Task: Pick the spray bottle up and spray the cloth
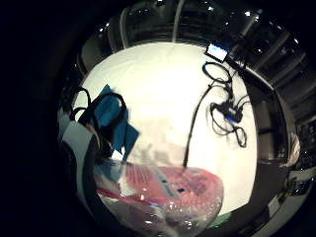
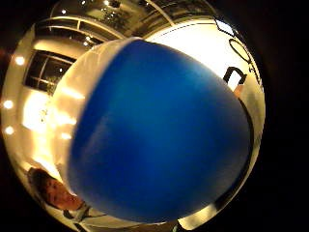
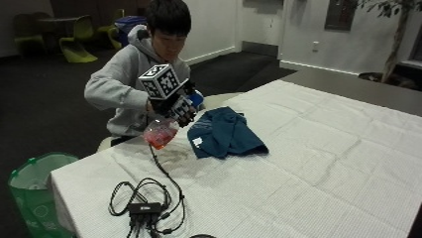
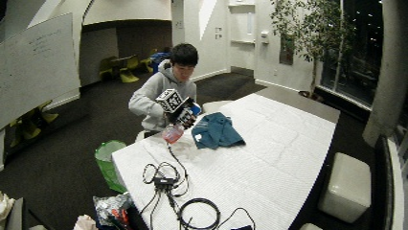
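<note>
The spray bottle, a clear one holding pink-red liquid with a blue and white head, hangs in the air above the table's edge nearest the person, lifted off the white tablecloth. The gloved right hand holds it from above, its fingers curled round the neck just under the blue head, which fills most of the thumb side palm view. In the little finger side palm view the pink body of the bottle sits close under the palm, with the cloth beyond it on the table. The cloth, dark teal and rumpled, lies on the tablecloth just beside the bottle, near the same edge and farther from the table's corner. A thin black cable runs across the tablecloth below the bottle toward that corner. Beside the corner, on the floor, stands a green bin. The person's bare hand is hidden behind the gloved one.
</note>
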A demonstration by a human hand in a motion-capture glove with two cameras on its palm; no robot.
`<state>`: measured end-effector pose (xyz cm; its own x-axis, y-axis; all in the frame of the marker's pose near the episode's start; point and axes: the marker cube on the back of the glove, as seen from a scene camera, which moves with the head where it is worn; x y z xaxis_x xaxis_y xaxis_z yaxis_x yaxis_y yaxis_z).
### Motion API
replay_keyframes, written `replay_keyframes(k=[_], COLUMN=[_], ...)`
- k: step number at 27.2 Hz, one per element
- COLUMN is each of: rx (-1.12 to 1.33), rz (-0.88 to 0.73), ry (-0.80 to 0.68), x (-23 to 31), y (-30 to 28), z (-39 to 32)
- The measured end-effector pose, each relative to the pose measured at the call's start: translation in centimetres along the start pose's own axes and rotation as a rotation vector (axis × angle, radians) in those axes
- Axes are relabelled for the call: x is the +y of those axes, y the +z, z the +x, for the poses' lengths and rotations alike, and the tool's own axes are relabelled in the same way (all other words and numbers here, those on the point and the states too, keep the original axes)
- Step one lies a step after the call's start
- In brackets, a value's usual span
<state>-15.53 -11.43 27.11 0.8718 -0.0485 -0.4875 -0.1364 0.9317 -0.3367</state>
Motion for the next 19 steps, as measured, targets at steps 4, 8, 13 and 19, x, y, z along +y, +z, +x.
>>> replay_keyframes(k=[4, 8, 13, 19], rx=[0.073, 0.159, 0.239, 0.364], rz=[-0.055, -0.107, -0.149, -0.145], ry=[-0.080, -0.155, -0.237, -0.379], x=[-1.2, -2.5, -4.3, -5.8], y=[-0.7, -1.3, -2.0, -3.2], z=[-0.4, -1.1, -2.7, -6.4])
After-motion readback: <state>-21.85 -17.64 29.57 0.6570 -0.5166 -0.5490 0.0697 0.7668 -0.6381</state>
